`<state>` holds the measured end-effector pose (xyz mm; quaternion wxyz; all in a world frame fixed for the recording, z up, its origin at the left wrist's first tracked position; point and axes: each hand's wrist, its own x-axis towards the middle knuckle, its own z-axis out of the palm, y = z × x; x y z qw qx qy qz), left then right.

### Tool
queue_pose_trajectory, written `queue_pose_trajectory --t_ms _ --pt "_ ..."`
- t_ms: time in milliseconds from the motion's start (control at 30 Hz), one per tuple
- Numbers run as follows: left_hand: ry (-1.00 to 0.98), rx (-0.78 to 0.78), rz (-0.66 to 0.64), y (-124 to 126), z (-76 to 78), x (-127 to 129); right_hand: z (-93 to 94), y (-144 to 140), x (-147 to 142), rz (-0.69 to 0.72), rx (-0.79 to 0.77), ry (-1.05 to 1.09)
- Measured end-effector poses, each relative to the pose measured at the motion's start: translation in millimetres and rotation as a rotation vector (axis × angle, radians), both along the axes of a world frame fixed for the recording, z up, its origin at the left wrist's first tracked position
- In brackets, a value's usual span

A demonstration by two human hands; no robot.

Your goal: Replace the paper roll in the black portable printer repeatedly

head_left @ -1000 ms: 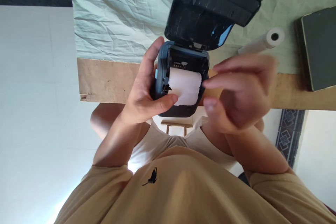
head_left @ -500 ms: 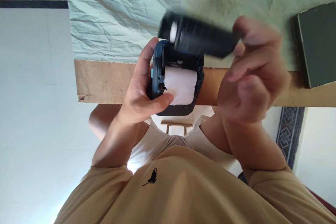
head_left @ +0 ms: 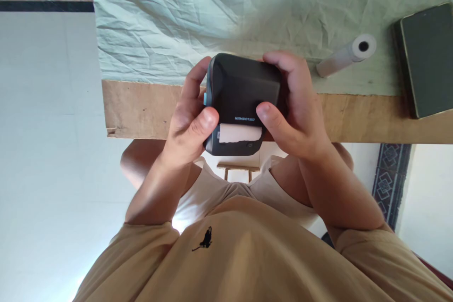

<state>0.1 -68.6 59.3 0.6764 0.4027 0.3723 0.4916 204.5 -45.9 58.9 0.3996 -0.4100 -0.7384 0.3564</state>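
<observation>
A small dark label printer (head_left: 244, 94) is held over the table's front edge, its lid down. A strip of white paper (head_left: 239, 133) sticks out of its slot. My left hand (head_left: 187, 127) grips the printer's left side with the thumb on the lid's front corner. My right hand (head_left: 293, 108) grips the right side, thumb pressing on the lid beside the printed brand name and fingers curled over the far edge.
A white paper roll (head_left: 348, 55) lies on the wrinkled pale green cloth (head_left: 159, 23) at the right. A dark flat device (head_left: 426, 56) sits at the far right. The wooden table edge (head_left: 141, 108) runs below the cloth. A small stool (head_left: 238, 170) shows beneath.
The printer's lid, open a second ago with the paper roll exposed, has swung down and is now closed. My right hand moved from beside the roll onto the lid.
</observation>
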Motion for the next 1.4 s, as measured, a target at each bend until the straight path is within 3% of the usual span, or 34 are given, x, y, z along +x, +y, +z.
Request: queue_pose_trajectory --t_ms 200,433,733,867,1233,1400 --pt "0.112 -0.002 0.005 2.6 3.7 1.1 2.0 -0.8 0.4 0.01 -0.003 -0.043" --pt "0.029 -0.005 -0.005 3.2 4.2 0.6 2.1 0.3 -0.4 0.028 0.099 -0.11" --pt "-0.013 0.005 -0.005 4.5 1.5 5.7 -10.3 2.4 0.2 0.015 0.078 0.034" --pt "-0.06 0.053 0.057 7.4 -6.7 7.7 -9.3 1.4 -2.1 0.003 0.077 -0.02" --pt "-0.187 -0.182 0.159 4.2 -0.8 14.0 -4.9 0.3 -1.0 0.052 0.1 -0.034" --pt "-0.168 -0.125 0.207 4.1 -3.6 12.9 -3.3 2.0 0.7 0.097 0.137 -0.07"
